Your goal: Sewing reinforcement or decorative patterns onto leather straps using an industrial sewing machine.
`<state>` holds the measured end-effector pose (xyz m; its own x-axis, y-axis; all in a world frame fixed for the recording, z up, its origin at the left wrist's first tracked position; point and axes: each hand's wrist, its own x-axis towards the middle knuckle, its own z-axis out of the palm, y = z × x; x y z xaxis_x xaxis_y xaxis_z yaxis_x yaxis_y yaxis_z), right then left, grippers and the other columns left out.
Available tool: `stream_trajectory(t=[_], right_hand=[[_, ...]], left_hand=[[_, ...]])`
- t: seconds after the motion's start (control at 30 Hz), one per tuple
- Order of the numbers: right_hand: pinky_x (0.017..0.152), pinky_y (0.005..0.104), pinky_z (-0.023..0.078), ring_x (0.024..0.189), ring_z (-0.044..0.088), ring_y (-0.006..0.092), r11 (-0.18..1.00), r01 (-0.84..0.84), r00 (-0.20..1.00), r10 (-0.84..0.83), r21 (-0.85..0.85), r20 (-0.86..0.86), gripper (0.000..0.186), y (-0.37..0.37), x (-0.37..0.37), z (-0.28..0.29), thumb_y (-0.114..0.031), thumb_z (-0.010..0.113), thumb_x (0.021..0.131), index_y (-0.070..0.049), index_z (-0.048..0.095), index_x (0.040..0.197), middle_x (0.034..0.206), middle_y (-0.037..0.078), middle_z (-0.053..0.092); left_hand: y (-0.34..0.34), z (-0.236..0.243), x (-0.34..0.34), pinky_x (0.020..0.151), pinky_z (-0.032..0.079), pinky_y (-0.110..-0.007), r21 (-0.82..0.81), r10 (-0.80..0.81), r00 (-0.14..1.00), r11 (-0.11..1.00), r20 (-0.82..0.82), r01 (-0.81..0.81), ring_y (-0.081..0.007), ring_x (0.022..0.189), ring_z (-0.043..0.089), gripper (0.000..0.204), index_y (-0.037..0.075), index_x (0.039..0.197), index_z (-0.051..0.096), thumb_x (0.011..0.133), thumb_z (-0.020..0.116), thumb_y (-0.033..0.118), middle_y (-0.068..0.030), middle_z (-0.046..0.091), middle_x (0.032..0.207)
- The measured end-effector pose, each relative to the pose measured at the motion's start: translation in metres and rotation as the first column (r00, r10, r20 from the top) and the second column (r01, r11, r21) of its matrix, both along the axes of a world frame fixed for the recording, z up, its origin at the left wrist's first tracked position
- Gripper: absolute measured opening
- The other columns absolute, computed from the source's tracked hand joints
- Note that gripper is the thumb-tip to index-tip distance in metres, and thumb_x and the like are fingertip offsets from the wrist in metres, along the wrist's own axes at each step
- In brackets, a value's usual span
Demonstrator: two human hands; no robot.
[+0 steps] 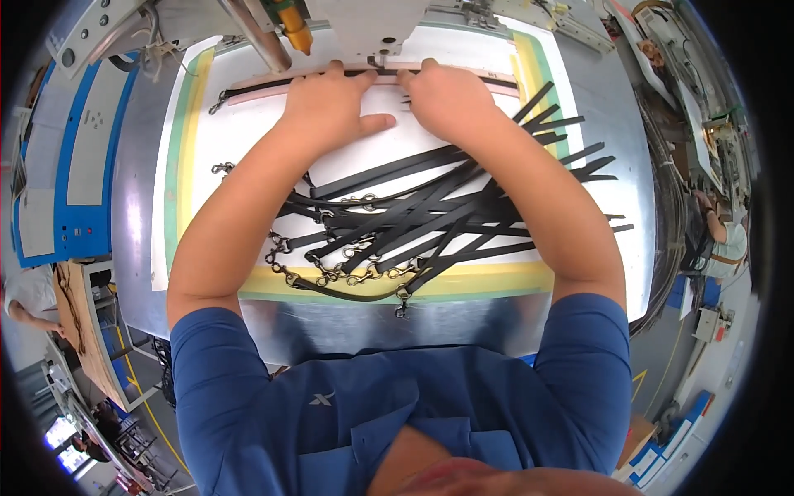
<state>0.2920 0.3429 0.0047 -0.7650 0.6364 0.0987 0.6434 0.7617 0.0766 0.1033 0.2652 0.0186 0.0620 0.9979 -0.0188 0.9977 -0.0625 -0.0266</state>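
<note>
A long black strap point(273, 83) with a metal clip at its left end lies along a pale pink strip point(241, 98) under the machine head point(368, 21). My left hand point(327, 103) rests on the strap left of the head, its fingers and thumb spread apart. On the other side, my right hand point(447, 97) presses its visible fingertips, apart, onto the same strap; its other fingers are hidden. Close below both hands, a loose pile of black straps point(430, 202) spreads across the white sheet, partly beneath my right forearm. Metal snap hooks point(331, 271) are gathered at the pile's left side.
Yellow and green tape edges the white work surface point(203, 223) on a metal table point(136, 198). A metal post point(256, 37) and a yellow-tipped part point(295, 31) stand behind my left hand. A blue panel point(83, 165) is at left. Other people are at both sides.
</note>
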Motion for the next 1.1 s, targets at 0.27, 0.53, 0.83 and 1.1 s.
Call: stream_trajectory(t=[0.27,0.53,0.83,1.1], right_hand=[[0.088,0.0472,0.059,0.102,0.073,0.0364,0.982,0.158,0.983,-0.147,-0.099,0.114,0.047,0.01,0.046,0.015,-0.011,0.056,0.094,-0.016,0.066,0.139,0.111,0.02,0.069],[0.087,0.0466,0.058,0.1,0.072,0.0364,0.982,0.164,0.986,-0.16,-0.094,0.055,0.046,0.017,0.079,0.009,-0.01,0.056,0.093,-0.016,0.067,0.137,0.11,0.02,0.069],[0.085,0.0459,0.06,0.098,0.073,0.0359,0.991,0.111,0.992,-0.106,-0.078,0.067,0.043,0.018,0.068,0.005,-0.011,0.055,0.095,-0.013,0.068,0.135,0.108,0.02,0.07],[0.084,0.0466,0.061,0.098,0.074,0.037,0.995,0.076,0.996,-0.073,-0.065,0.045,0.044,0.015,0.064,0.003,-0.01,0.053,0.096,-0.013,0.066,0.139,0.112,0.021,0.069]], left_hand=[[0.012,-0.011,0.0,0.1,0.053,-0.049,0.015,-0.043,0.998,0.999,0.039,0.043,-0.0396,0.115,0.068,0.078,0.013,0.139,0.069,0.086,0.07,0.07,-0.0184,0.066,0.128],[0.009,-0.001,0.02,0.096,0.055,-0.049,0.046,-0.033,0.998,0.998,-0.058,0.035,-0.0382,0.108,0.07,0.075,0.012,0.14,0.067,0.089,0.069,0.067,-0.0192,0.068,0.127],[0.02,-0.011,0.032,0.094,0.055,-0.05,0.074,-0.101,0.995,0.992,-0.006,0.101,-0.0381,0.106,0.071,0.077,0.015,0.141,0.066,0.087,0.07,0.07,-0.021,0.068,0.124],[0.02,-0.002,0.049,0.093,0.055,-0.051,0.034,-0.067,0.997,0.997,-0.029,0.068,-0.0412,0.105,0.071,0.078,0.017,0.142,0.066,0.086,0.069,0.072,-0.0225,0.067,0.123]])
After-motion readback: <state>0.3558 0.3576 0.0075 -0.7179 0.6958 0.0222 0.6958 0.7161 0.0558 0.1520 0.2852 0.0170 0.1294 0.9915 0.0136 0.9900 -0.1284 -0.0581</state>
